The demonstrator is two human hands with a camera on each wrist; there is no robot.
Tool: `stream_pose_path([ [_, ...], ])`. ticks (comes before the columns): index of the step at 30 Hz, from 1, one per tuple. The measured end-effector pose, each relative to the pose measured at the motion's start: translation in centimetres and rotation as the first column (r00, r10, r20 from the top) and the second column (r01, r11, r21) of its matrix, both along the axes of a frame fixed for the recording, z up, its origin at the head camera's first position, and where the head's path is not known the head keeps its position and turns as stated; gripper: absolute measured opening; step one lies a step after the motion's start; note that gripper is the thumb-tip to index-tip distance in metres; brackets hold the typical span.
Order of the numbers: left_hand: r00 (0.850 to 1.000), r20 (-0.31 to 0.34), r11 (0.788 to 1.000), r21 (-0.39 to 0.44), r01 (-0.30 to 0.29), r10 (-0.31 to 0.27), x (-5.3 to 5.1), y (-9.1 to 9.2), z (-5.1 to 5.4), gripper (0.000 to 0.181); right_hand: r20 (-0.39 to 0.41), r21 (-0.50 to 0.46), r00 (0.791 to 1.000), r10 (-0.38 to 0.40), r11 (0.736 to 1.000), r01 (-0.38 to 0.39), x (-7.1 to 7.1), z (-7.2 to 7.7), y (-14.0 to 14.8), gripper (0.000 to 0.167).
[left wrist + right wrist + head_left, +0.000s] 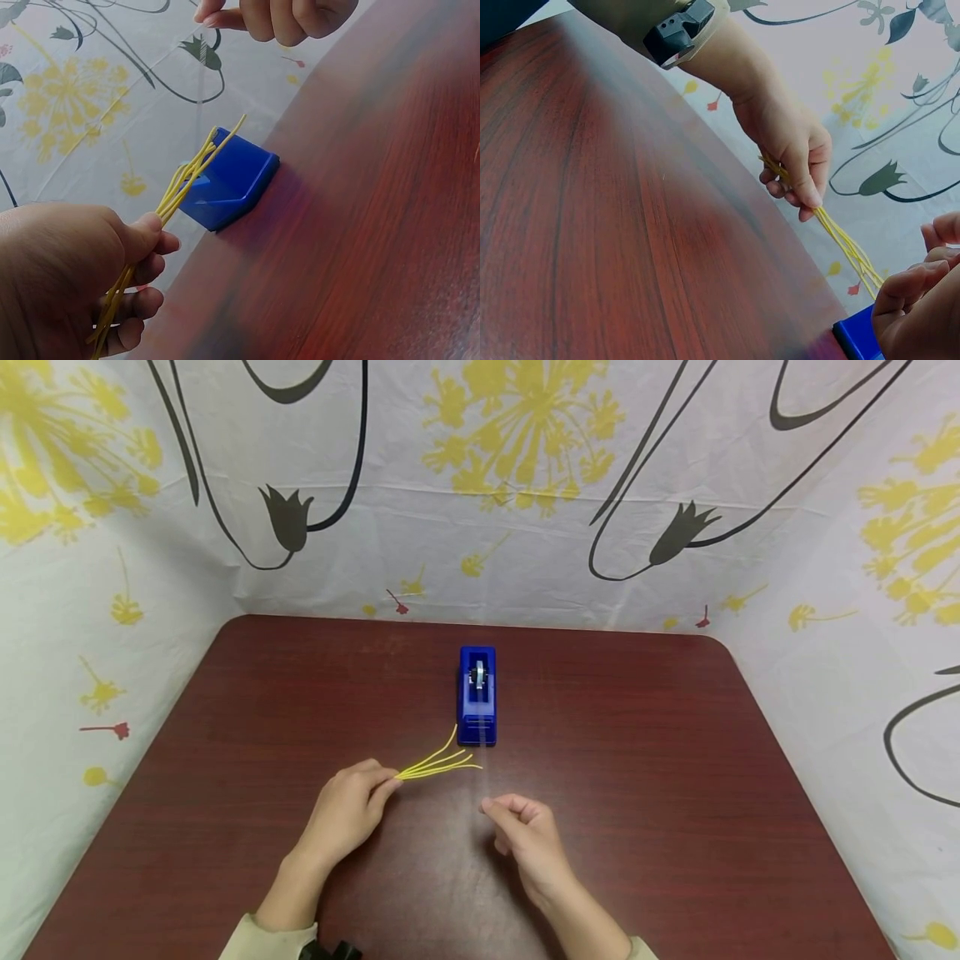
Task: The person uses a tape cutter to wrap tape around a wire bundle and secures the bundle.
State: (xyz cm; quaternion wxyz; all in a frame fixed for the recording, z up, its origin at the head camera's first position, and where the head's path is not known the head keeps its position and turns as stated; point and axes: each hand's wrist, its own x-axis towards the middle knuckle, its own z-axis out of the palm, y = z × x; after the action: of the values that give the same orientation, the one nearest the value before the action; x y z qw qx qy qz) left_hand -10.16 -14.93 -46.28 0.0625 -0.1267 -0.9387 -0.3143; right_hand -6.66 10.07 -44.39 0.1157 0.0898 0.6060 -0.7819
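Observation:
My left hand (348,810) pinches a small bundle of thin yellow wires (438,767) between thumb and fingers. Their free ends fan out to the right, near the front of a blue tape dispenser (467,714). From the dispenser a strip of clear tape (483,777) stretches toward me, and my right hand (534,847) pinches its end. In the left wrist view the wires (178,184) cross in front of the dispenser (234,178), with the tape running up to the right hand (289,19). The right wrist view shows the wires' back ends tucked under the left hand (791,146).
Everything stands on a dark reddish-brown wooden table (660,760). A white cloth (420,552) with yellow and grey flower prints hangs behind the table and along both sides. A black device (679,34) is strapped at the left wrist.

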Motion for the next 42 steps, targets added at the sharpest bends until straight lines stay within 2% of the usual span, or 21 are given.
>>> stream_pose_path([
  [14,1.000,-0.015,1.000,0.014,0.024,-0.024,0.0,0.5,0.0,0.006,0.002,-0.004,1.000,-0.008,1.000,0.008,0.1,0.1,-0.1,0.018],
  [31,0.998,0.015,0.998,0.025,0.055,-0.055,-0.1,1.4,0.1,0.008,0.007,-0.006,1.000,-0.013,1.000,0.013,0.1,0.0,-0.1,0.018],
  [42,0.997,-0.009,0.997,0.034,0.076,-0.075,-0.2,1.7,0.1,0.006,0.008,-0.006,1.000,-0.007,1.000,0.008,0.2,0.1,0.0,0.019],
])
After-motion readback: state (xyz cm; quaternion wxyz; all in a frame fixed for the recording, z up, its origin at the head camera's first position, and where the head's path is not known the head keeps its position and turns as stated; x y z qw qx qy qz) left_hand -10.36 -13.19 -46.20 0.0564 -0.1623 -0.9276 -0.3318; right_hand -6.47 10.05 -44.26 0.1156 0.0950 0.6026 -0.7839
